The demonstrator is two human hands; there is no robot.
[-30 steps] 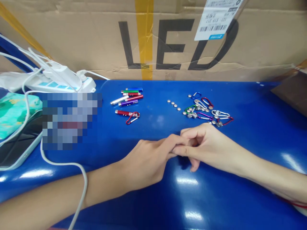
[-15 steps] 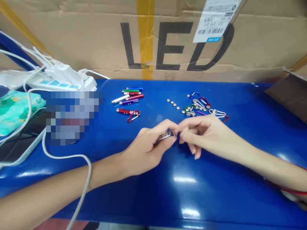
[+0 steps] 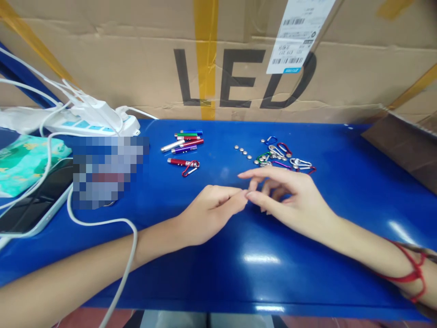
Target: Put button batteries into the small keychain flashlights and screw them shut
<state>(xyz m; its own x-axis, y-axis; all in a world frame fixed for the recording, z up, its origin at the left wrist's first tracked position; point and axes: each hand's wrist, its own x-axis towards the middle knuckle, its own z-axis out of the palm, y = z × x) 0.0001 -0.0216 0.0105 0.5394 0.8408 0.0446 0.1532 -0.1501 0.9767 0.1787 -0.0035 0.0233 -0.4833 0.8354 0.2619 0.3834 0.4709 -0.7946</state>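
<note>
My left hand (image 3: 211,216) is closed above the blue table, thumb pressed on the fingers. What it grips is hidden by the hand in this view. Close against its fingertips is my right hand (image 3: 290,191), its thumb and a finger pinched together and the index finger stretched out; anything in that pinch is too small to make out. Beyond my left hand lies a red penlight (image 3: 178,162) with a red carabiner (image 3: 186,171) on its end. Several coloured penlights (image 3: 184,149) lie behind it. Past my right hand are small round button cells (image 3: 242,150) and several coloured carabiners (image 3: 300,162).
A big cardboard box (image 3: 136,59) stands along the table's back edge. On the left are a white power strip (image 3: 129,124), a phone (image 3: 37,196), a green packet (image 3: 30,159) and a blurred-out patch. A white cable (image 3: 131,246) crosses over my left forearm.
My left hand has turned so the small silvery item seen in it before is hidden. My right index finger has lifted and stretched out, with the thumb now at the left fingertips. The view has shifted slightly.
</note>
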